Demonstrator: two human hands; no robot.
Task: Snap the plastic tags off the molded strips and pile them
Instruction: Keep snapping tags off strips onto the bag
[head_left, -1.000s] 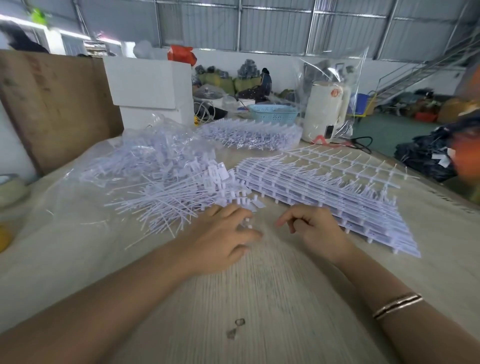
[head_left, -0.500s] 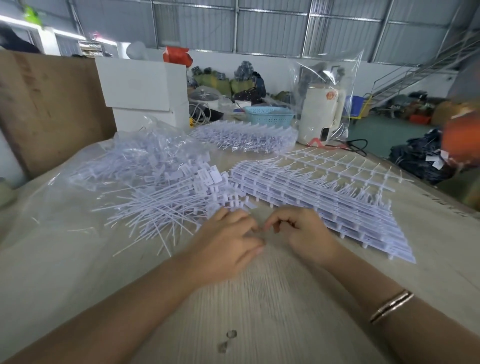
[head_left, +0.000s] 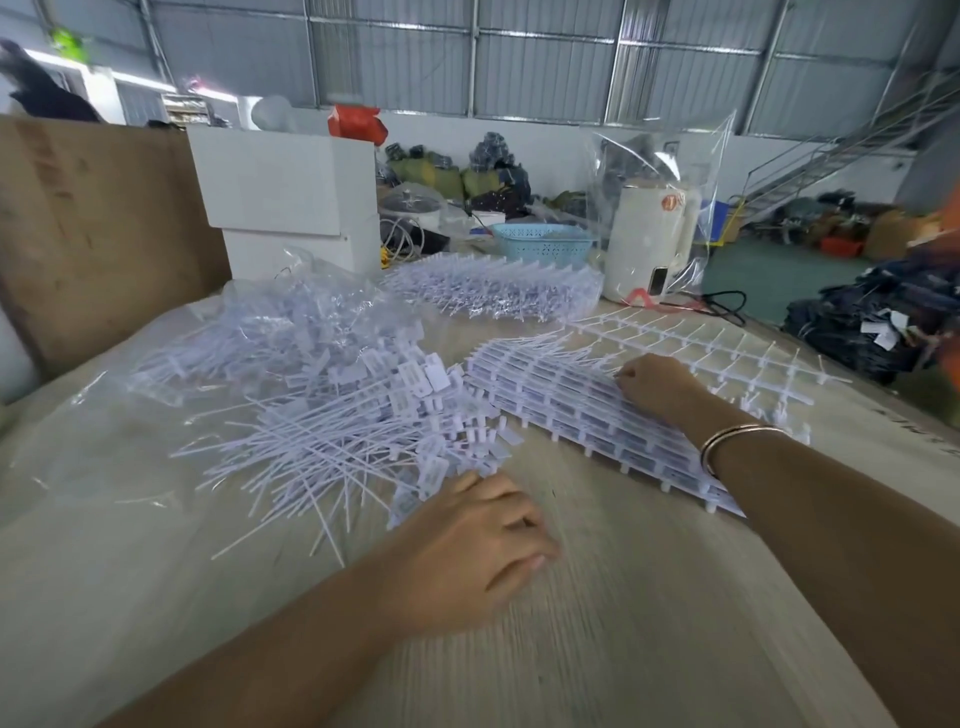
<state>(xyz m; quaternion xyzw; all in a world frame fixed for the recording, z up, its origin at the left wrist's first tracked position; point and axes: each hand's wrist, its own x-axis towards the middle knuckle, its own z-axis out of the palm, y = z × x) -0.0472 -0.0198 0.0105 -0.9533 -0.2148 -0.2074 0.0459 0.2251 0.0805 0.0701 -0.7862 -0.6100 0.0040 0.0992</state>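
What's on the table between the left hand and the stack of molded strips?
Head view: mostly bare table separates the left hand from the stack of molded strips; only the loose tag pile's edge intrudes at left.

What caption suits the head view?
Right hand reaches onto stacked molded strips; left hand rests on the table beside the pile of loose tags.

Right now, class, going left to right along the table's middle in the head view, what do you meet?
Clear plastic bag → pile of loose tags → stack of molded strips → right hand → empty strip frame.
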